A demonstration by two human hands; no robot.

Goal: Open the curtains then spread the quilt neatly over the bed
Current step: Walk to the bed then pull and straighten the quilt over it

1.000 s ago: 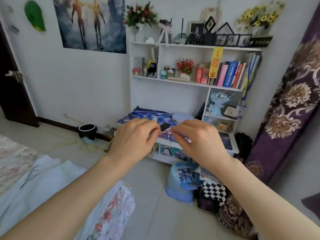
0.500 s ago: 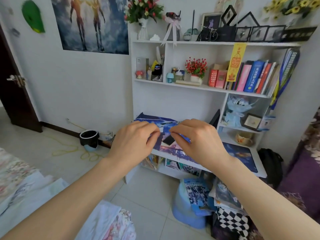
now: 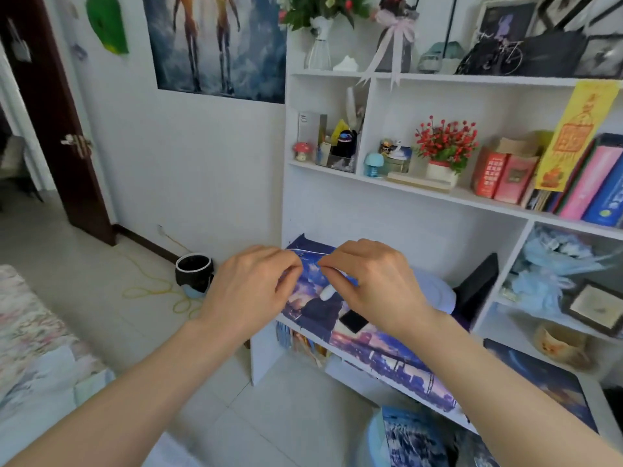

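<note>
Head view: my left hand point(image 3: 249, 291) and right hand point(image 3: 374, 284) sit together in front of the shelf unit point(image 3: 337, 214), fingers curled in a pinch; right grip has a small white object point(image 3: 327, 293), left I can't tell. The quilt point(image 3: 37, 358) is bunched on the bed at the lower left, well apart from both hands; no curtains in frame. I judge it soft, light and floppy, so I'd take it by an edge at two spread corners, not mid-bunch.
</note>
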